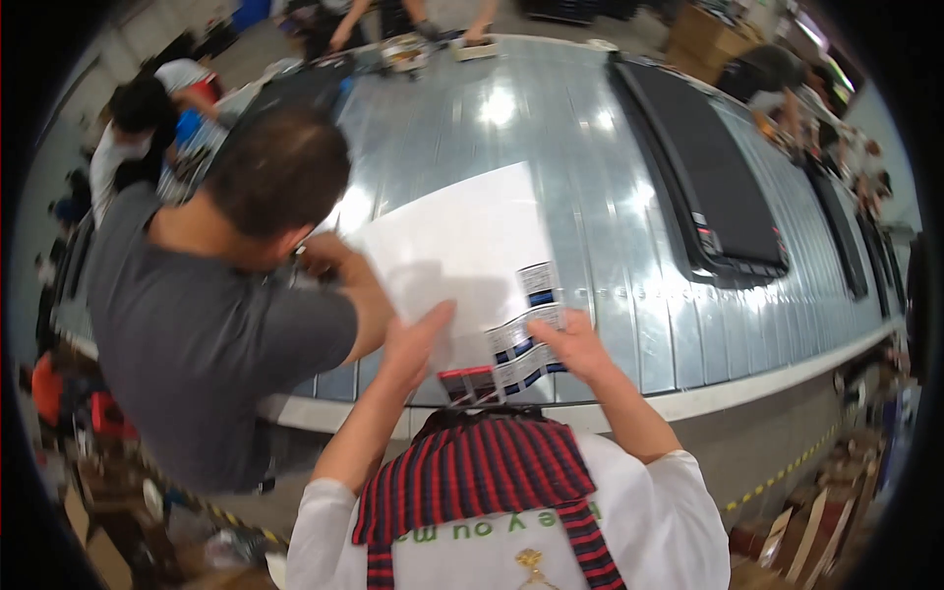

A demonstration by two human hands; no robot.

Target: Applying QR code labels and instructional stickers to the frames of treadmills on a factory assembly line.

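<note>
Head view: left hand (417, 339) has its grip clamped on the left edge of a large white sheet (462, 231), thumb on top, fingers underneath mostly hidden. Right hand (572, 344) at the lower right, grip pinched on the blue-and-white labels (521, 342), thumb over them. Can't tell if these are stuck to the sheet or separate. Red labels (468, 382) at the sheet's lower edge, between the two hands

Sheet is held tilted in front of the wearer's striped apron (472, 477), over the near side of the shiny metal desk (570, 118); far corner points up and right

Co-worker in grey shirt (206, 334) leans over the desk just left of the sheet, arm near its left edge. Long black machine (703, 162) lies on the desk to the right, well apart from the sheet
</note>
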